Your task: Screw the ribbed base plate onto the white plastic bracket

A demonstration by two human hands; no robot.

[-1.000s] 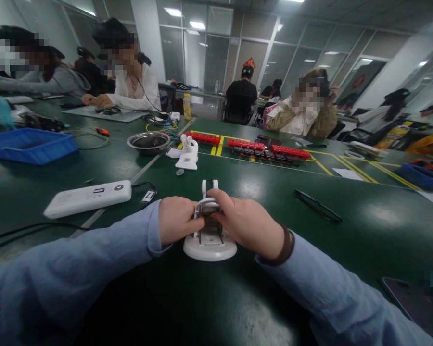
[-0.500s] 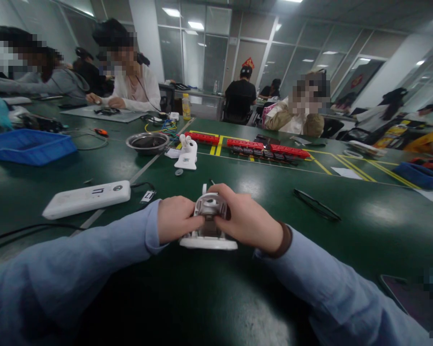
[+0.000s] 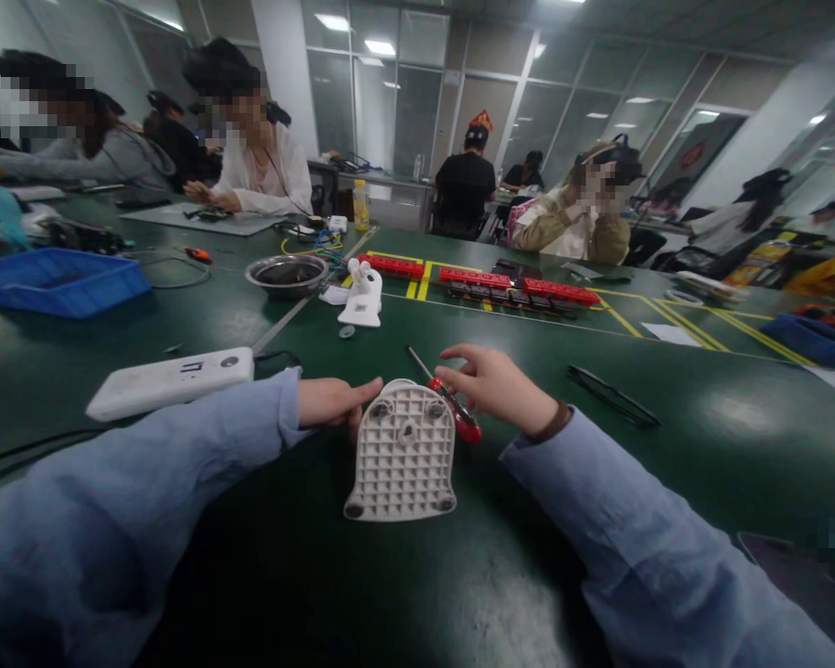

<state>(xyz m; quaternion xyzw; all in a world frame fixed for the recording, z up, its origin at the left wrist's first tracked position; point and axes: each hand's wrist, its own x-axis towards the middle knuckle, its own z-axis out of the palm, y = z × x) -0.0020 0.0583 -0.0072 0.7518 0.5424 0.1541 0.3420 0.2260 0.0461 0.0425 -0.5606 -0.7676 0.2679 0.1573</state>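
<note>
In front of me, a white plastic base (image 3: 404, 459) shows its gridded underside, with dark round pads near its corners. My left hand (image 3: 334, 401) grips it at its upper left edge, thumb stretched along the top and the other fingers partly hidden behind. Just right of the base lies a screwdriver (image 3: 465, 422) with a red handle and a thin shaft pointing up and left. Over its handle hovers my right hand (image 3: 497, 388), fingers apart and curved; whether a fingertip touches the handle I cannot tell.
Farther back stand a white plastic piece (image 3: 363, 301) and a metal bowl (image 3: 287, 276). A white power-bank-like box (image 3: 171, 382) lies left, beyond it a blue tray (image 3: 59, 283). Black tweezers (image 3: 612, 396) lie right. Red strips (image 3: 487, 280) cross the table; people sit around.
The white base has tipped so its gridded underside faces me. My right hand has let go of it and moved right, bringing the red screwdriver handle into view.
</note>
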